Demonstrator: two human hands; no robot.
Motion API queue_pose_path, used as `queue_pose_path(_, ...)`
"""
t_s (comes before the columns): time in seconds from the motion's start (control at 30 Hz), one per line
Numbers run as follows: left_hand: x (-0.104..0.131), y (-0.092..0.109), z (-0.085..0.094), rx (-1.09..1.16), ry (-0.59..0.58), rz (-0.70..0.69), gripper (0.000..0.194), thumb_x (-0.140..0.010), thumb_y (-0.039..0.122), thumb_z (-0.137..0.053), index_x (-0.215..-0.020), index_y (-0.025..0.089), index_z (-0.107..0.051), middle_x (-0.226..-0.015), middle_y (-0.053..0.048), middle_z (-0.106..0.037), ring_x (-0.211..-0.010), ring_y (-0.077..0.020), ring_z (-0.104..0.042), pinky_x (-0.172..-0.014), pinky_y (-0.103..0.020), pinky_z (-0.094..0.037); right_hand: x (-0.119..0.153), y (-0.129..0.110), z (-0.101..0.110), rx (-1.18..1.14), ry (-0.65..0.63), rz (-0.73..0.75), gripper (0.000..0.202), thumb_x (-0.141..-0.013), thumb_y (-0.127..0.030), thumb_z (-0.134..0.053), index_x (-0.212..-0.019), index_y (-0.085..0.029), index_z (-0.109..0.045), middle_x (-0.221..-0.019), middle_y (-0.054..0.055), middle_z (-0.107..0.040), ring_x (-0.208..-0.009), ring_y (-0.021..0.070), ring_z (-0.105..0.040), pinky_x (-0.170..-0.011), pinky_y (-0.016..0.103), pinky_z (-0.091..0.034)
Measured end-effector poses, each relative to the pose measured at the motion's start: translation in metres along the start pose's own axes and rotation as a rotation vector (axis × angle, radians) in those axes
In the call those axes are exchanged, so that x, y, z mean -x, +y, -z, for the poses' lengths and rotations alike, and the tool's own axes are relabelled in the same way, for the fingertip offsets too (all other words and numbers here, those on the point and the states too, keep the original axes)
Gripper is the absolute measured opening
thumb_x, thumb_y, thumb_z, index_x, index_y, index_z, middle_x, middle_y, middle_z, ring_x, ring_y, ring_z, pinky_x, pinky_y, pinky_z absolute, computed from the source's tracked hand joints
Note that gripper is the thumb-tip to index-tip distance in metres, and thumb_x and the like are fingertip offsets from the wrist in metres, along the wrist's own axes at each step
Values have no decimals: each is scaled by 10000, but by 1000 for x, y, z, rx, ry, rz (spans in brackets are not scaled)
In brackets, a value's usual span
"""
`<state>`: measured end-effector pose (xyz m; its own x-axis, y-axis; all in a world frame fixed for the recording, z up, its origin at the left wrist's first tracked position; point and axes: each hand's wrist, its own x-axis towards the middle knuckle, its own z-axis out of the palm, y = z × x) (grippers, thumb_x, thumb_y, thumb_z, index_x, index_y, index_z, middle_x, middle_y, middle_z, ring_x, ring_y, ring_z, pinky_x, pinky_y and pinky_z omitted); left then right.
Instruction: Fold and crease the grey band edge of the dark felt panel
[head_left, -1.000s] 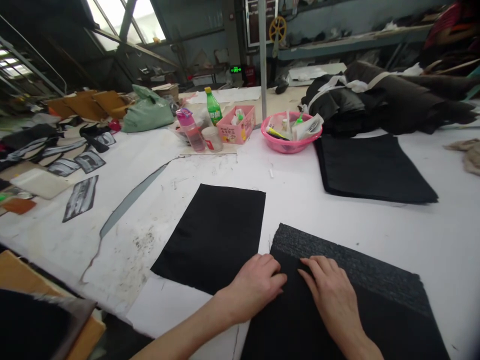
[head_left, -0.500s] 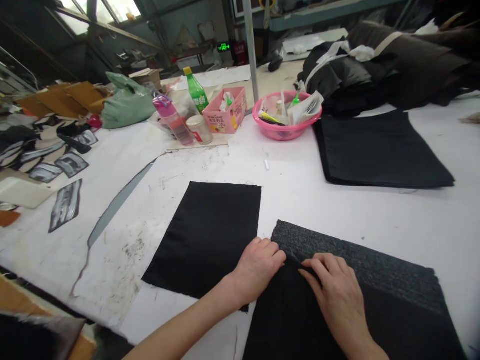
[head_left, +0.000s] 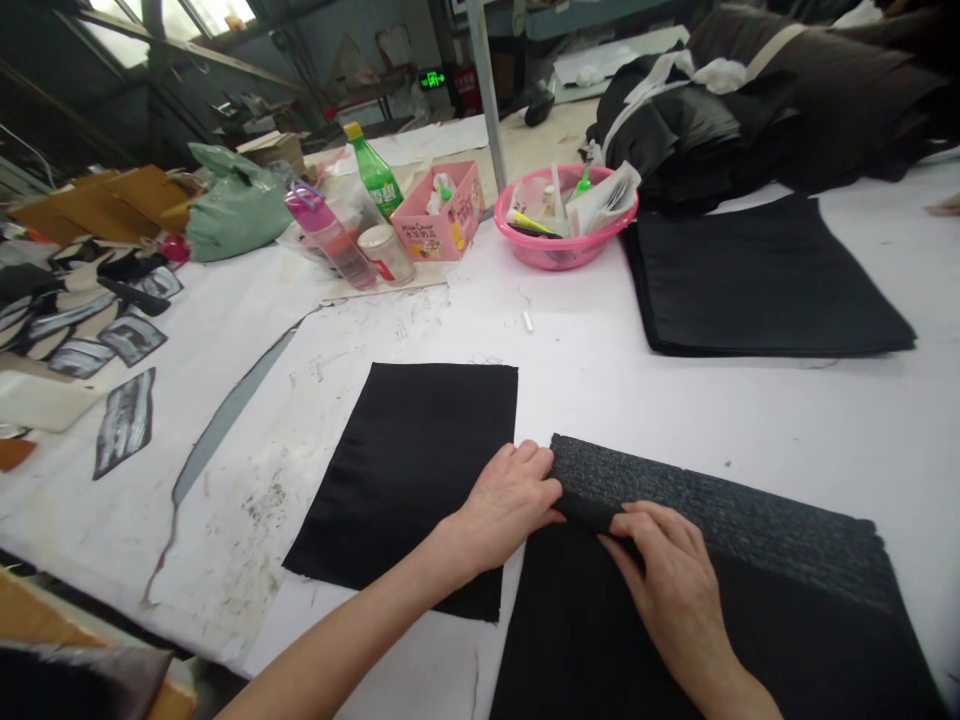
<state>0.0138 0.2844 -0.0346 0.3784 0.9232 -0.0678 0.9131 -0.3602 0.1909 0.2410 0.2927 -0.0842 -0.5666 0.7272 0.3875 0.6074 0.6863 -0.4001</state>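
A large black cloth (head_left: 592, 630) lies at the lower right, with a speckled dark grey strip (head_left: 720, 510) along its far edge. My left hand (head_left: 517, 500) pinches the cloth at the strip's left end. Just to the right, my right hand (head_left: 671, 570) grips the cloth's raised fold between thumb and fingers. Between the two hands the fold stands slightly up. A smaller black cloth piece (head_left: 420, 470) lies flat to the left, partly under my left forearm.
A pink basin (head_left: 562, 250) with small items stands beyond the hands, near a pink box (head_left: 442, 220), a green bottle (head_left: 375, 175) and a purple bottle (head_left: 334, 240). Stacked black cloth (head_left: 765, 280) lies at right. Dark strips (head_left: 125, 420) lie far left.
My left hand has shifted slightly up and left along the cloth's edge. More of the fold between the hands shows. The whole view has shifted a little.
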Motion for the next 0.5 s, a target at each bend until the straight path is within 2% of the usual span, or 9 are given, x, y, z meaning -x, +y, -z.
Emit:
queue_pose_path(0.1, 6, -7, 2, -21, 17, 59, 369, -768, 512, -717, -773, 171, -579, -902, -45, -527, -917, -233, -478, -736, -334, -387, 1, 1, -1, -7, 15, -13, 88, -992, -247, -469, -967, -195, -535, -996, 65, -592, -1014, 233, -546, -891, 390, -407)
queue_pose_path(0.17, 7, -6, 4, 10, 62, 84, 422, -739, 529, -735, -897, 166, -587, -963, -52, -542, -939, -235, -481, -764, -342, -398, 0, 1, -1, -23, 16, -5, 76, -991, -238, -473, -963, -194, -529, -985, 62, -587, -1010, 232, -545, -890, 390, -408)
queue_pose_path(0.27, 2, 2, 3, 85, 84, -8, 398, -786, 438, -737, -1036, 180, -568, -1056, -50, -552, -994, -225, -484, -816, -343, -405, 1, 1, -1, -40, 11, -7, 60, -990, -222, -474, -975, -196, -526, -990, 60, -580, -1012, 230, -538, -895, 388, -406)
queue_pose_path(0.37, -6, 8, -5, 146, 30, -118, 155, -884, 329, -651, -915, 192, -585, -963, -23, -570, -961, -205, -496, -801, -328, -405, 2, 1, -3, -43, 17, -45, 81, -997, -251, -471, -1009, -197, -531, -1030, 69, -570, -1023, 235, -527, -898, 387, -410)
queue_pose_path(0.5, -10, 6, -16, 226, -3, -95, 150, -934, 307, -577, -844, 187, -580, -900, -16, -575, -914, -192, -495, -796, -321, -412, 4, 6, 2, -11, 30, -87, 230, -1011, -343, -476, -1171, -184, -521, -1039, 70, -575, -1044, 237, -523, -920, 386, -412)
